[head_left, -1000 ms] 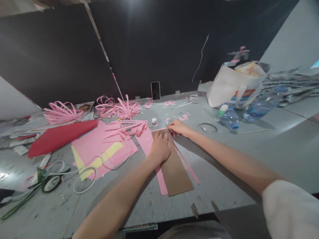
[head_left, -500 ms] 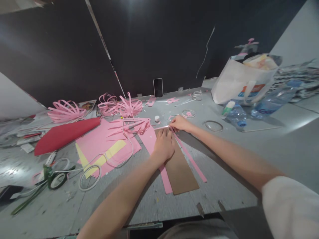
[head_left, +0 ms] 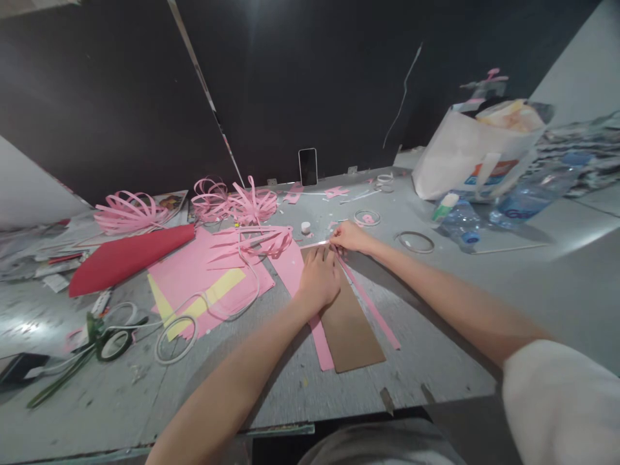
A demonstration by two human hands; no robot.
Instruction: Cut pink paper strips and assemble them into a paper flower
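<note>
1. While the half-open left hand (head_left: pixel 320 279) pressed it down, the brown card (head_left: pixel 354 334) lay at lower centre.
2. Mid-frame, the right hand (head_left: pixel 349 237) curled by the pink strip (head_left: pixel 367 301), its hold unclear.

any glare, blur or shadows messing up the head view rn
In the head view, white glare on the table at far left, faint shine high on the black board, soft shadow beneath the right forearm; the large bottle at right looks smeared.

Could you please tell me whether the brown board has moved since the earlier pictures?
No, not visibly: judged against the phone, the brown board keeps its place on the table; the whole view shifts slightly.
</note>
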